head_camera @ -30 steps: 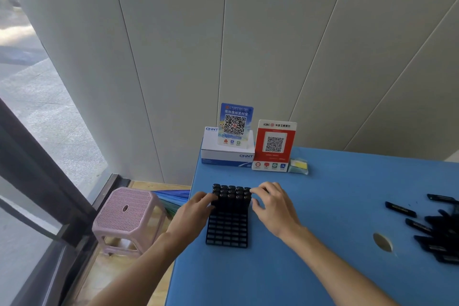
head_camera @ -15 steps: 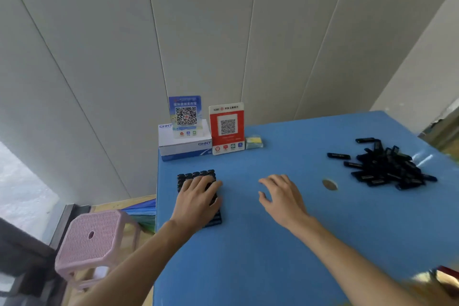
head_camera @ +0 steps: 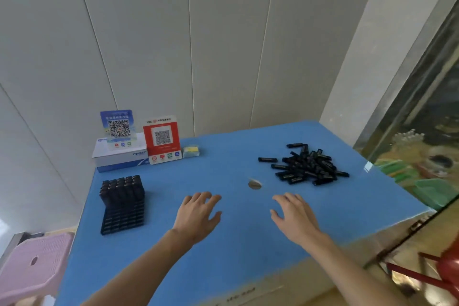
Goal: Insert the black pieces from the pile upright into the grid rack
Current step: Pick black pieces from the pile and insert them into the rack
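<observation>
A black grid rack (head_camera: 123, 216) lies at the left of the blue table (head_camera: 223, 256). Black pieces (head_camera: 121, 187) stand upright in its far rows; the near rows hold nothing. A pile of black pieces (head_camera: 309, 166) lies flat at the far right of the table. My left hand (head_camera: 198, 213) hovers over the table's middle, to the right of the rack, fingers spread and holding nothing. My right hand (head_camera: 293, 216) is also spread and empty, just short of the pile.
A round hole (head_camera: 255, 184) sits in the table between my hands and the pile. A white box (head_camera: 119, 156) with two QR-code stands (head_camera: 162, 139) is at the back left. A pink stool (head_camera: 32, 263) stands lower left, a glass tank (head_camera: 422, 151) right.
Both hands left the rack and moved right toward the pile. The view swung right, so the whole pile and the tank now show.
</observation>
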Demonstrator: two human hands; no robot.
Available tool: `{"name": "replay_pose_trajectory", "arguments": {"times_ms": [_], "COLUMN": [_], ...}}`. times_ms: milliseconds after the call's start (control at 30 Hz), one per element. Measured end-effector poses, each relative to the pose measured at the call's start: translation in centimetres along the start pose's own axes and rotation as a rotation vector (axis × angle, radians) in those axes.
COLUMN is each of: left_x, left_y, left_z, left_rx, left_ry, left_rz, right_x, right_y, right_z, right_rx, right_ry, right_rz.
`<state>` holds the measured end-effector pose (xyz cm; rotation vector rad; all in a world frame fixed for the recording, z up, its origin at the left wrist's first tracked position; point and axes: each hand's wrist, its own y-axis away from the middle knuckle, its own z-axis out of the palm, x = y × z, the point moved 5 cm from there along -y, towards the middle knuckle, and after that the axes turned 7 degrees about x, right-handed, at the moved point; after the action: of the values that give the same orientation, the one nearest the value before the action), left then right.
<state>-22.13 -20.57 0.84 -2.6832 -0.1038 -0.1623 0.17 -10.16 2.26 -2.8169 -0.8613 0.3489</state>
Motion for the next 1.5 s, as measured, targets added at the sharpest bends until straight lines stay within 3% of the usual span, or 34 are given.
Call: {"name": "replay_pose_trajectory", "arguments": {"times_ms": [267, 500, 1133, 1500], "left_x": [10.6, 15.2, 18.1, 18.6], "left_y": [-0.4, -2.9, -19.4, -22.1], "left_z": [4.5, 6.6, 17.5, 22.5], "left_rx": [-0.150, -0.172, -0.094, -0.139], "left_ry": [0.070, 0.090, 0.219, 0.244], "left_rz": [-0.083, -0.075, -0.128, -0.140], "right_x": [13.4, 18.8, 29.5, 32.5], "right_y": [5.7, 5.6, -10.4, -16.3], "right_z": [-2.3, -3.1, 0.0, 4.2], "right_rx": [-0.045, 0.001, -0.052, -0.139], "right_ry": [0.042, -0.054, -0.048, -0.055], "right_rz": [0.072, 0.150, 0.161, 0.135]}}
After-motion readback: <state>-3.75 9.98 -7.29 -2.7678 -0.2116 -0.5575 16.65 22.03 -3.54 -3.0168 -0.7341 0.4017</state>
